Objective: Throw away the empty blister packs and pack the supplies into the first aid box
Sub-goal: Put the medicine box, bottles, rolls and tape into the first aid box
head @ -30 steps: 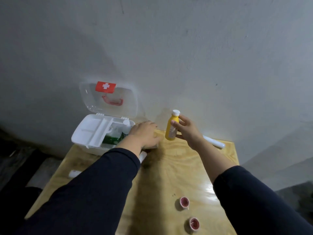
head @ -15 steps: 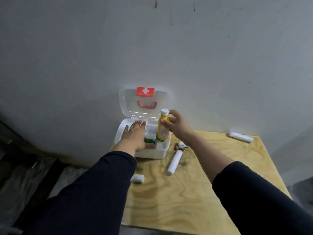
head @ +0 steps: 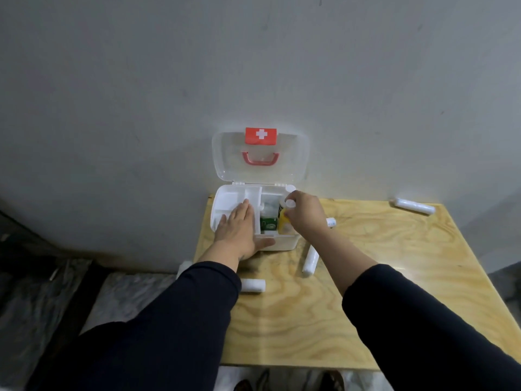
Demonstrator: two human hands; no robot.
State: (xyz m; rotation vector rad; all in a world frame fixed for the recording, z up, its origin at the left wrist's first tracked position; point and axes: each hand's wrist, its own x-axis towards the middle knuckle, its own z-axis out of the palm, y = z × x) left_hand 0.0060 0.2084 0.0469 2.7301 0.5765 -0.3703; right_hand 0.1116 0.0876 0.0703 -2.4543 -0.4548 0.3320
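Observation:
The white first aid box (head: 284, 244) stands open at the table's back left, its clear lid (head: 293, 162) with a red cross label leaning on the wall. My left hand (head: 239, 230) lies flat on the box's white inner tray (head: 225, 197), thumb on the front rim. My right hand (head: 303, 213) grips a yellow bottle (head: 283, 218) with a white cap, lowered into the box's right compartment beside a green packet (head: 267, 223). White bandage rolls lie on the table: one (head: 310, 260) just right of the box, one (head: 253, 285) near my left sleeve, one (head: 414, 206) at the far right.
The light wooden table (head: 366, 277) stands against a grey wall. A small white tube end (head: 331, 222) peeks out behind my right wrist. A white object (head: 183, 268) sticks out at the table's left edge. Dark floor and marbled surface lie to the left.
My right hand has carried the yellow bottle from above the table down into the box's right compartment. My left hand moved onto the inner tray. The view shifted, bringing the box to centre.

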